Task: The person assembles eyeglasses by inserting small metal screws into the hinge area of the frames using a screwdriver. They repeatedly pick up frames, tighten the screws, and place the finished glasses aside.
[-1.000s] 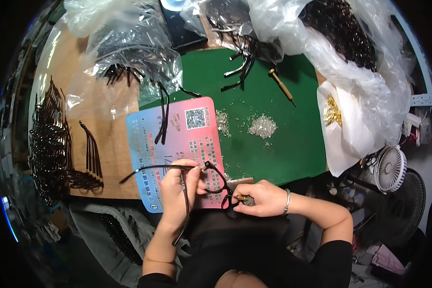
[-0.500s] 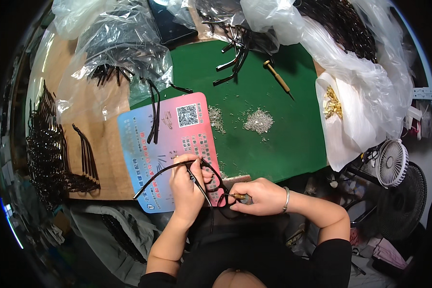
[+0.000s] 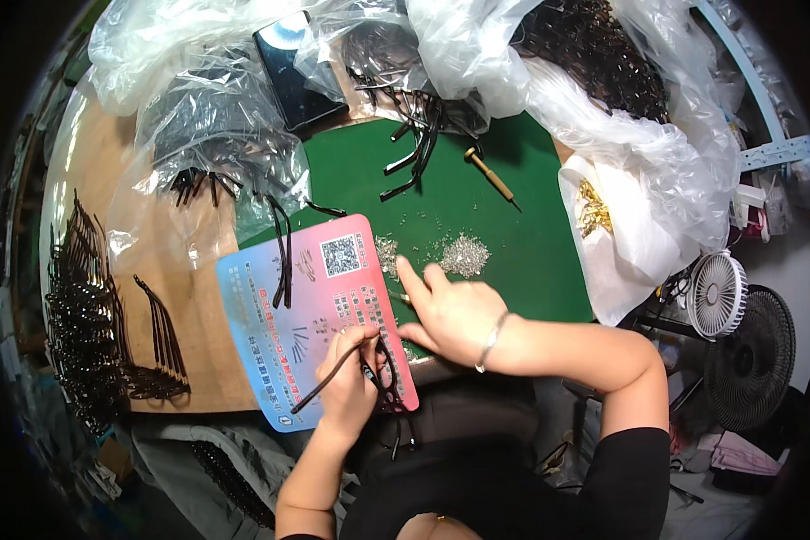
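Two hands are working low over the printed pad [image 3: 247, 297] and the green mat [image 3: 540, 270]. The left hand [image 3: 346, 389] is grasping the black glasses [image 3: 389, 387], its fingers curling round them, and the glasses are sitting over the pad's near right corner. The right hand [image 3: 463, 317] is reaching across the mat, its index finger pointing at the smaller silver pile [image 3: 386, 252]; something gold [image 3: 407, 298] is showing by its fingers, and whether they are gripping it, I cannot tell. The larger silver pile [image 3: 465, 255] is lying just beyond, and a screwdriver [image 3: 492, 179] is lying farther off.
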### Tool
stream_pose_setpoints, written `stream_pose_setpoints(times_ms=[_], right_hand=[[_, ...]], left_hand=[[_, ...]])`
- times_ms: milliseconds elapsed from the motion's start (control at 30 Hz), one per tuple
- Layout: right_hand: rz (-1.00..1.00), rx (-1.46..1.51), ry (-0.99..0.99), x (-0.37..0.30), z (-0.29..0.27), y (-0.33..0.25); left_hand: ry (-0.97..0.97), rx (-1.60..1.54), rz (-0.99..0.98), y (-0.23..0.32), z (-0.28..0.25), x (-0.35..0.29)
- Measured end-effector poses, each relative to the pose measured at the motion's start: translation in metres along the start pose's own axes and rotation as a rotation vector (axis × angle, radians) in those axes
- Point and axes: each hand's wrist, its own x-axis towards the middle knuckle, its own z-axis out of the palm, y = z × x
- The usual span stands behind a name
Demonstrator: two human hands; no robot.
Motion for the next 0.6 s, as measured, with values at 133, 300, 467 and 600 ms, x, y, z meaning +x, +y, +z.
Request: stream_pose_setpoints(times_ms=[133,300,467,600], right_hand=[[0.003,0.046,-0.044,-0.027,-0.008,0.001],[-0.017,0.327,0.083,-0.037,-0.013,0.026],[-0.03,0.039,0.161,-0.035,0.004,0.008],[-0.094,-0.05,0.279,-0.035,0.014,0.01]], left_hand=[[0.033,-0.077,-0.021,-0.003,0.008,-0.004],[-0.029,-0.138,-0.018,0.002,0.01,0.0],[-0.057,-0.098,0.014,-0.002,0.006,-0.001],[-0.057,-0.085,0.023,0.001,0.005,0.002]])
